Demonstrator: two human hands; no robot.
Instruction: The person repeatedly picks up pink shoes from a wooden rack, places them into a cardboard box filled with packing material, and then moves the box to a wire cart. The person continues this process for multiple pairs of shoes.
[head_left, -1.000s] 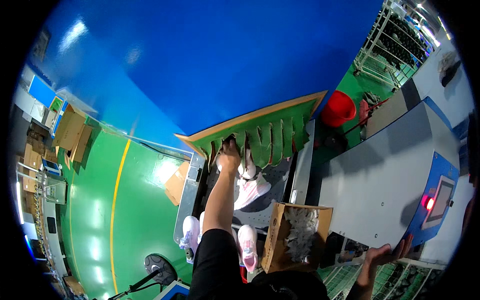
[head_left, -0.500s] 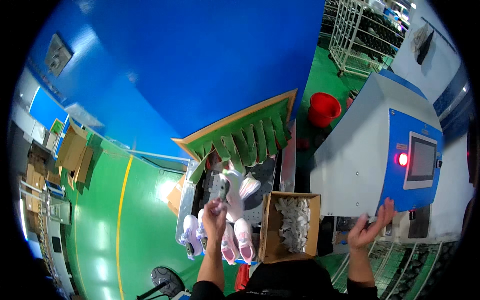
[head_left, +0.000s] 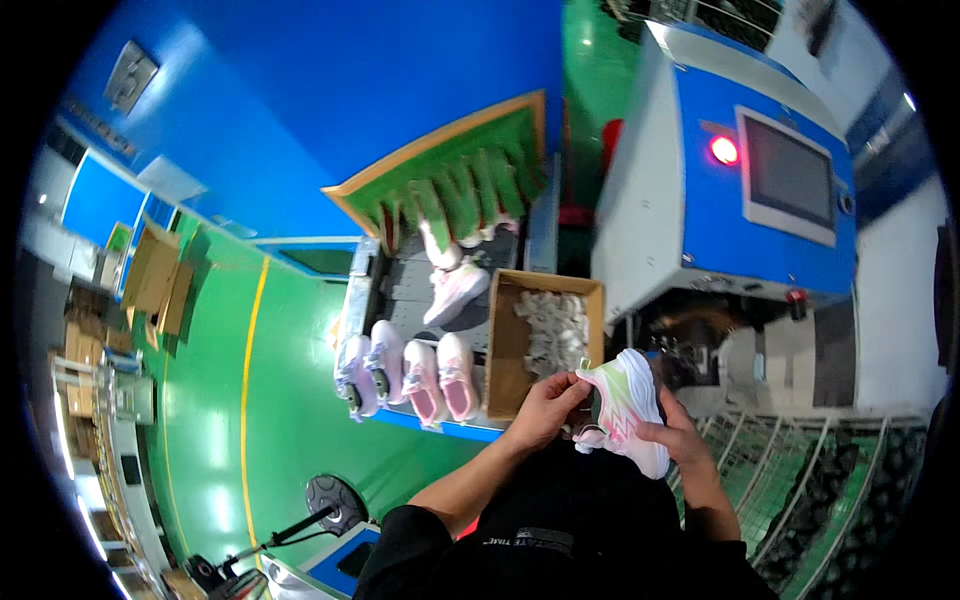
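A white sneaker with pink and light green patches (head_left: 634, 410) is held on its side between both my hands, in front of my body. My left hand (head_left: 550, 408) pinches it at the heel end, by the collar. My right hand (head_left: 682, 436) wraps round the sole side near the toe. On the belt (head_left: 412, 300) to the left, another white and pink sneaker (head_left: 458, 292) lies tilted. A pair of lilac-tinted sneakers (head_left: 384, 362) and a pair of pink-lined sneakers (head_left: 456, 378) stand at its near end.
Beside the belt, a cardboard box (head_left: 507, 345) holds many small white pieces. A green strip curtain (head_left: 450, 190) hangs over the belt from a blue housing. At right stands a blue and grey machine (head_left: 705, 190) with a lit red button; wire racks (head_left: 790, 470) are below it.
My left hand has come from the belt toward my body with a sneaker. My right hand, open near the machine before, now grips that sneaker too. The view has shifted.
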